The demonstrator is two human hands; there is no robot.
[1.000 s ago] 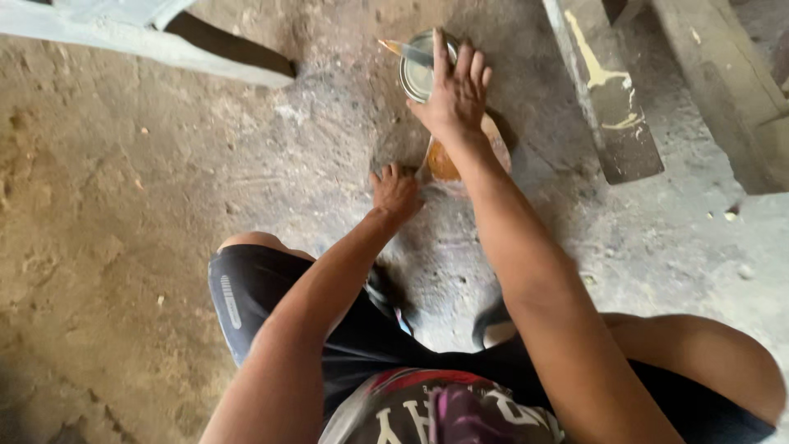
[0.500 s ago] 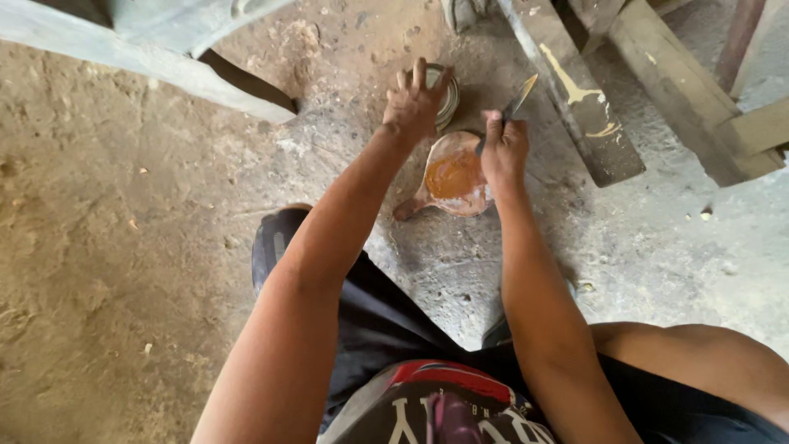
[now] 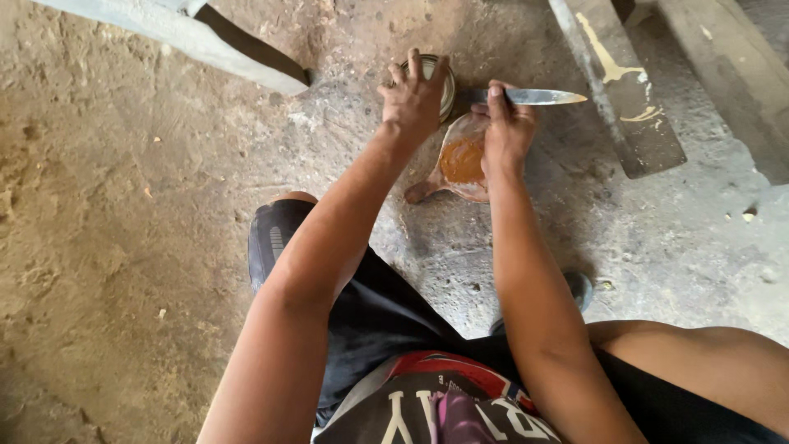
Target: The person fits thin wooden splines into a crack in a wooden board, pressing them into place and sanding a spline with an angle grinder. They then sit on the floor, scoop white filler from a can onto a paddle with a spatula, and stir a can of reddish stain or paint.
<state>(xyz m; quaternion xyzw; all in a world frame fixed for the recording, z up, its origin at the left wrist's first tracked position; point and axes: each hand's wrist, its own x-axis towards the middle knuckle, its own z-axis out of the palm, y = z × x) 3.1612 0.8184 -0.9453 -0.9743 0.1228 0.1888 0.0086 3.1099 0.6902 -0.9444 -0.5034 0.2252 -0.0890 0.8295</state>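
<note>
left hand point(image 3: 415, 99): fingers closed over round tin can point(image 3: 444, 82) on floor point(image 3: 123, 205) | right hand point(image 3: 508, 131): fist on knife point(image 3: 534, 97), blade toward 3 o'clock | clear pouch of orange paste point(image 3: 462, 160) at can's 5 o'clock | can likely stiff, light; grip its sides

I see round tin can point(image 3: 448, 82) upright on floor | knife point(image 3: 534, 97) level, blade pointing right | clear bag point(image 3: 460, 160) of orange-brown paste beside can

Daylight was soft and even — shadows under the arms stayed faint. The knife blade point(image 3: 534, 97) caught a bright glint; the floor point(image 3: 123, 247) looked sharp, edges slightly stretched.
</note>
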